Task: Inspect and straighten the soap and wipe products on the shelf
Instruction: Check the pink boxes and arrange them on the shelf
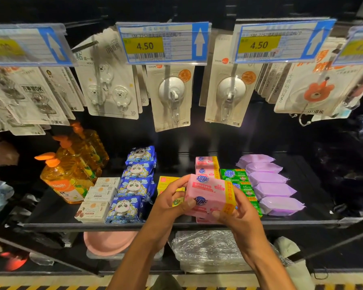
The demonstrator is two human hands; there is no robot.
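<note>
You've got the pink soap pack [208, 191] in both hands, held up just over the front of the shelf [71, 225]. Your left hand [172, 203] is wrapped round its left end with the thumb on the front face. Your right hand [237, 216] grips the right end, where the yellow band is. So both hands are closed on the same pack, and it's tilted a bit, with the printed face toward you.

It's sitting in the air above its own row. More pink packs [205, 166] run back behind it, and one peeks out underneath.

Here's what the shelf holds, left to right:
- orange-capped pump bottles [65, 178] full of amber liquid
- a short row of little white boxes [102, 193]
- a line of blue panda packs [134, 185]
- a yellow box [166, 182], partly hidden behind your left hand
- the pink row
- green soap packs [235, 175] right beside it, touching
- purple wipe packs [268, 178] overlapping each other front to back

Above, blister cards with hooks [172, 97] hang from pegs under the 4.50 price tags [161, 43]. The shelf below has a pink basin [109, 241] and a plastic-wrapped bundle [208, 248]; I can't tell what's inside that one.
</note>
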